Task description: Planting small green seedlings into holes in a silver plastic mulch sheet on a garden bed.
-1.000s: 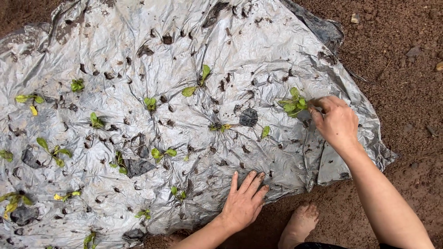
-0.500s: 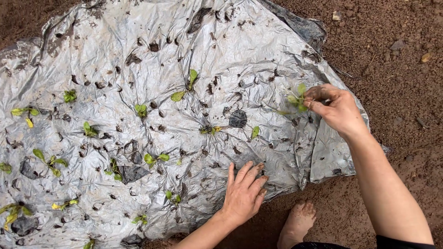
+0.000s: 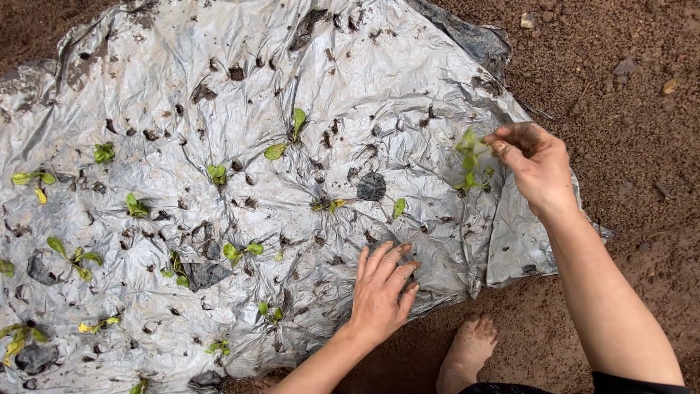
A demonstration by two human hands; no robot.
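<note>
Right hand [image 3: 536, 164] pinches a small green seedling [image 3: 469, 157], blurred, held just above the right edge of the crumpled silver plastic sheet [image 3: 292, 66]. Left hand [image 3: 380, 292] lies flat, fingers spread, pressing the sheet's near edge. Other seedlings poke through holes. Bare foot [image 3: 467, 352] on brown soil [image 3: 642, 109].

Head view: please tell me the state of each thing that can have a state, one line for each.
Right hand: raised, fingers pinched on a seedling.
Seedling: blurred, lifted at the hand's fingertips, leaves green.
Left hand: flat, palm down on the sheet, fingers spread.
Silver plastic sheet: crumpled, dotted with holes, soiled.
Other seedlings: small, standing in holes; some yellowed.
Bare foot: resting on the soil.
</note>
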